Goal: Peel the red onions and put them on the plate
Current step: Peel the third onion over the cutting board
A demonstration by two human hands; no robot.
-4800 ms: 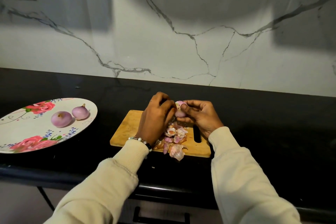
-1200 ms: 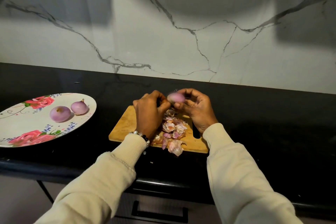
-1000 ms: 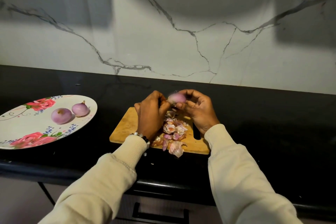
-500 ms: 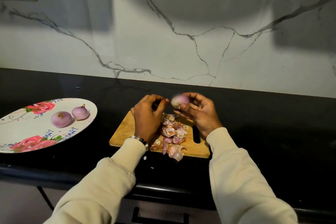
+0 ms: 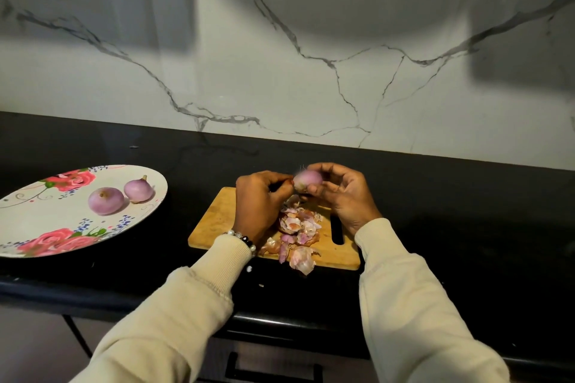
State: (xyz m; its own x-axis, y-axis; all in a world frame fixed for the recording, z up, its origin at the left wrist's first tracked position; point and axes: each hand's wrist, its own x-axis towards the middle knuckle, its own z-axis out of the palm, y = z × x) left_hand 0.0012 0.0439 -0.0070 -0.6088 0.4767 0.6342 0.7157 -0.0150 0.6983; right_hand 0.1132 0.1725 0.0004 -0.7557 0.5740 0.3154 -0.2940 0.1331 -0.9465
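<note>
My right hand (image 5: 340, 196) holds a small pink-red onion (image 5: 308, 179) above the far edge of the wooden cutting board (image 5: 217, 221). My left hand (image 5: 258, 199) has its fingers curled, and its fingertips pinch at the onion's left end. A heap of loose onion skins (image 5: 297, 232) lies on the board below both hands. Two peeled onions (image 5: 105, 200) (image 5: 138, 190) sit side by side on the white plate with red roses (image 5: 46, 221) at the left.
The black countertop (image 5: 451, 227) runs under everything, with its front edge near my sleeves. A marble wall (image 5: 280, 56) rises behind. The board has a slot handle (image 5: 336, 228) at its right. A drawer handle (image 5: 270, 367) shows below the counter.
The onion has been turned in my right hand since 4.8 s ago. My left hand drew slightly away half a second ago and now pinches at the onion's end again.
</note>
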